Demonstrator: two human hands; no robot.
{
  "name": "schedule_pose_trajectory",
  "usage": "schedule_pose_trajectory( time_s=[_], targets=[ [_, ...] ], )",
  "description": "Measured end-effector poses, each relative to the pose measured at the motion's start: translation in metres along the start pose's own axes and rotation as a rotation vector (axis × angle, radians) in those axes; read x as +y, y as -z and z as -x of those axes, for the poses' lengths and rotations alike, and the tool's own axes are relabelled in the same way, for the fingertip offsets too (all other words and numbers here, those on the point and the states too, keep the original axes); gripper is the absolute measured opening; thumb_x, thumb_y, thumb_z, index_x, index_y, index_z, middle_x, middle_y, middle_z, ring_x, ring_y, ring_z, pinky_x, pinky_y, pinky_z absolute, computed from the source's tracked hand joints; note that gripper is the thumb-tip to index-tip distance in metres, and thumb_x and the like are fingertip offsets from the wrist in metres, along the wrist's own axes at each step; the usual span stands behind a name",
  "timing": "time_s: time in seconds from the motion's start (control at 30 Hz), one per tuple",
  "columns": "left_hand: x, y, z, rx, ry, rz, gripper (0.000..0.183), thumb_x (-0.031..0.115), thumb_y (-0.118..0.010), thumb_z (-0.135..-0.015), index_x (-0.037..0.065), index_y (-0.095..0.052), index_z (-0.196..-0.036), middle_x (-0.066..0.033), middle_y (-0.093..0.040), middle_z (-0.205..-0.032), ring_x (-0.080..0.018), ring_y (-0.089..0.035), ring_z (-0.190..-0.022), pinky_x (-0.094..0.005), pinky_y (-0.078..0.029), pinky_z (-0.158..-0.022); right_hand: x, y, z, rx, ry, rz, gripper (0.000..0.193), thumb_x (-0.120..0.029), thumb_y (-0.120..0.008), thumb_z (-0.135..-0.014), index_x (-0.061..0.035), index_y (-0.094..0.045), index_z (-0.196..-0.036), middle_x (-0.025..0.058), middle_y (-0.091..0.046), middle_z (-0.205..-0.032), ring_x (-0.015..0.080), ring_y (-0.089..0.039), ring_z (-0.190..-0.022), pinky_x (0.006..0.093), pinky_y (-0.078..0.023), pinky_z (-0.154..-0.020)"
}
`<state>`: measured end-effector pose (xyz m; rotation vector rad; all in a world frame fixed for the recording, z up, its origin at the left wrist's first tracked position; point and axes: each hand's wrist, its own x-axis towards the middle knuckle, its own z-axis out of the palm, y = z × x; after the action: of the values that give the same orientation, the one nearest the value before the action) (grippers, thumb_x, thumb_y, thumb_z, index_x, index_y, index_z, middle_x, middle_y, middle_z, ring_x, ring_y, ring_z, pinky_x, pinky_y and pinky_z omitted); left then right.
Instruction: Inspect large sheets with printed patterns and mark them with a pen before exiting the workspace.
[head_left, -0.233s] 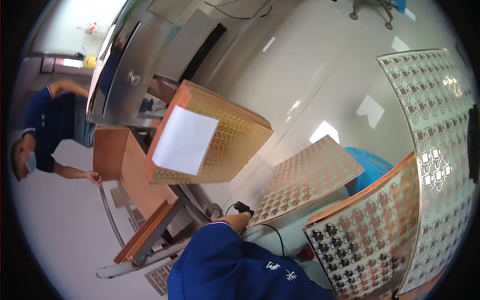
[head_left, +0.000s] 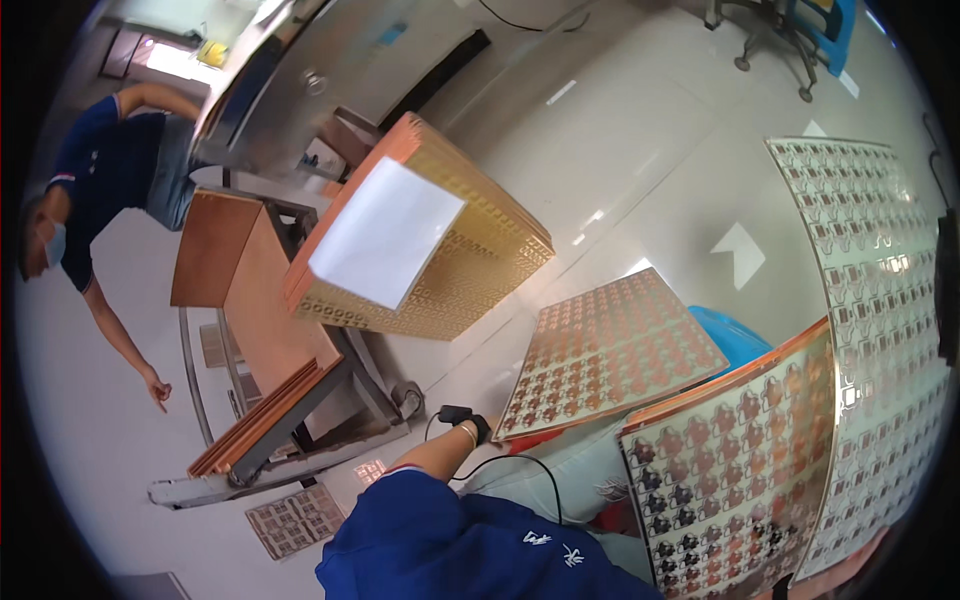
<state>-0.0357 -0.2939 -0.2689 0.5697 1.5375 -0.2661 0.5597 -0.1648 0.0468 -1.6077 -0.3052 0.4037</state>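
Note:
My left hand [head_left: 494,429] is at the near left corner of a tilted sheet panel [head_left: 615,350] with rows of copper-coloured patterns. Its fingers are largely hidden behind a black device strapped to the wrist, but they appear closed on the panel's edge. A black cable runs from that device across my lap. To the right, a stack of similar patterned panels [head_left: 735,450] leans at a slant. Beyond it rises a tall silvery-green panel [head_left: 880,300] with small repeated outlines. My right hand is out of the picture.
A thick stack of gold-patterned panels [head_left: 490,255] carries a white paper sheet [head_left: 388,232] and leans on a wheeled rack with brown boards [head_left: 270,290]. At left stands a masked co-worker [head_left: 125,165], one arm lowered. A blue object [head_left: 735,338] is behind the panel; a small patterned panel [head_left: 295,520] lies low left.
The view has shifted, and the gold stack and rack sit differently in it. The co-worker's hand has left the rack and dropped lower. My left hand remains at the panel's corner.

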Motion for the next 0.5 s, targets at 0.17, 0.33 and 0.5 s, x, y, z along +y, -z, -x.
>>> schedule_pose_trajectory(
  time_s=[0.17,0.33,0.5],
  targets=[
    [0.052,0.056,0.039,0.780,-0.473,0.055,0.034,0.022,-0.053,-0.089,0.002,-0.054,-0.117,-0.0141,-0.064,-0.101,-0.0209,-0.061,-0.091,-0.0322,-0.047,-0.084,-0.016,0.011,0.016,-0.005,-0.050,-0.124,0.050,-0.029,-0.042,-0.092,0.0009,-0.039,-0.133,0.0137,-0.037,-0.139,0.0277,-0.042,-0.122,0.0373,-0.035,-0.100],
    [0.164,0.026,0.150,0.090,-1.014,0.061,0.061,0.030,-0.055,-0.090,0.006,-0.029,-0.139,-0.0191,-0.034,-0.140,-0.0244,-0.042,-0.123,-0.0331,-0.033,-0.102,-0.023,0.041,0.031,-0.103,-0.202,-0.343,0.057,-0.035,-0.047,-0.091,0.0034,-0.036,-0.132,0.0152,-0.038,-0.137,0.0280,-0.043,-0.119,0.0395,-0.036,-0.099],
    [0.154,-0.007,0.125,0.255,-1.178,-0.444,0.074,0.023,-0.062,-0.082,0.009,-0.022,-0.142,-0.0215,-0.024,-0.144,-0.0303,-0.025,-0.134,-0.0356,-0.026,-0.108,-0.035,0.053,0.089,-0.289,0.207,-0.074,0.061,-0.031,-0.056,-0.087,0.0044,-0.035,-0.132,0.0196,-0.041,-0.132,0.0277,-0.047,-0.113,0.0386,-0.040,-0.093]
  ],
)
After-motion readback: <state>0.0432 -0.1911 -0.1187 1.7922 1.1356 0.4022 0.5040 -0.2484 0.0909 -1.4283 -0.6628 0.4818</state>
